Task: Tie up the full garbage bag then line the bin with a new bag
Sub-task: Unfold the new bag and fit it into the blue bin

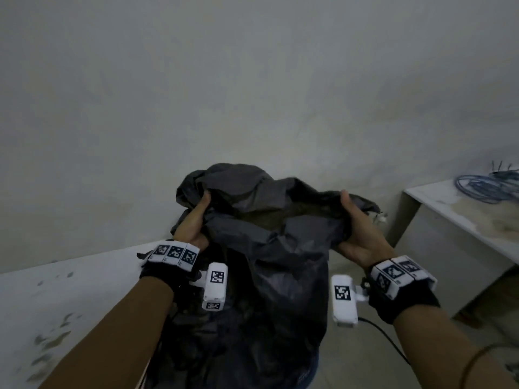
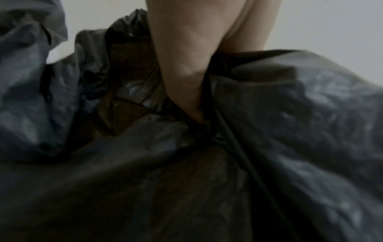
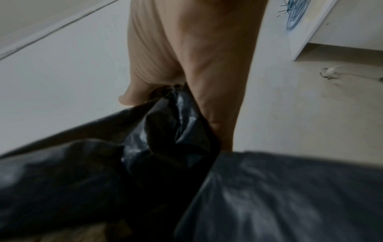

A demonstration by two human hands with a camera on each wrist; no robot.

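A full black garbage bag [image 1: 261, 276] stands in front of me in the head view, its crumpled mouth still apart at the top. My left hand [image 1: 193, 217] grips the left side of the bag's rim, thumb over the plastic. On the other side my right hand [image 1: 356, 223] grips a bunched fold of the rim. In the left wrist view the left hand [image 2: 186, 65] sinks into the black garbage bag [image 2: 290, 131]. The right wrist view has the right hand [image 3: 186, 65] pinching a gathered fold of the bag [image 3: 170, 127]. The bin is hidden under the bag.
A plain wall [image 1: 252, 80] rises close behind the bag. A white ledge [image 1: 56, 304] lies at the left. At the right stands a white table [image 1: 463, 217] with coiled blue cables [image 1: 488, 186]. A black cord [image 1: 387, 341] runs over the floor near my right arm.
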